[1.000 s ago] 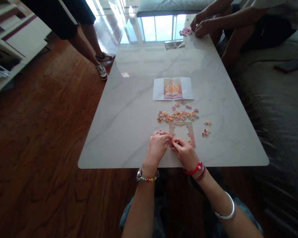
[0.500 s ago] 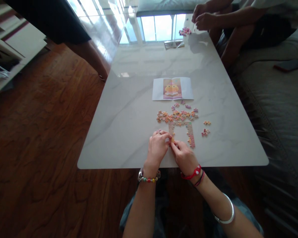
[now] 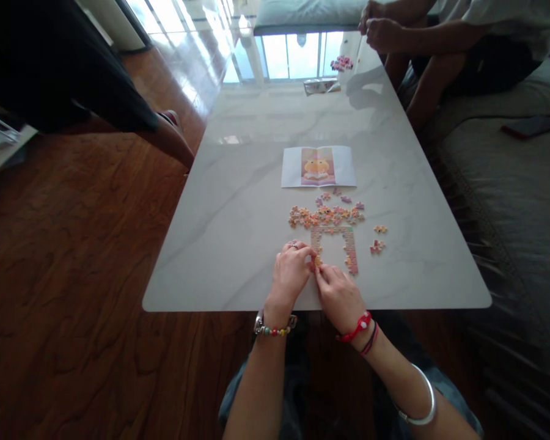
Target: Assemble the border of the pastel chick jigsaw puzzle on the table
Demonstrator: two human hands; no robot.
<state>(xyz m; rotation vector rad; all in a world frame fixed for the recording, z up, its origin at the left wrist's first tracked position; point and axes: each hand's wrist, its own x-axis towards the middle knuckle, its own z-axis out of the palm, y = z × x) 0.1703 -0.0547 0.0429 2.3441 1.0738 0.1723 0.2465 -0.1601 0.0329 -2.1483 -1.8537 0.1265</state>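
My left hand (image 3: 292, 272) and my right hand (image 3: 338, 293) meet near the front edge of the white marble table (image 3: 238, 208). Their fingertips pinch together around a small orange puzzle piece (image 3: 317, 261) at the lower left end of a partly built puzzle frame (image 3: 349, 247). A heap of loose pink and orange pieces (image 3: 326, 214) lies just beyond the frame. A printed reference picture (image 3: 318, 166) lies farther out. A few stray pieces (image 3: 377, 245) sit to the right.
Another person's hands (image 3: 379, 27) are held above the far right corner, by a small pile of pieces (image 3: 341, 62) and a plastic bag (image 3: 319, 85). A person in dark clothes (image 3: 64, 79) stands at left. A grey sofa (image 3: 508, 183) runs along the right.
The standing person at left has stepped closer to the table's left side. The far person's hands have lifted off the table. My hands stay pinched at the frame's lower left end.
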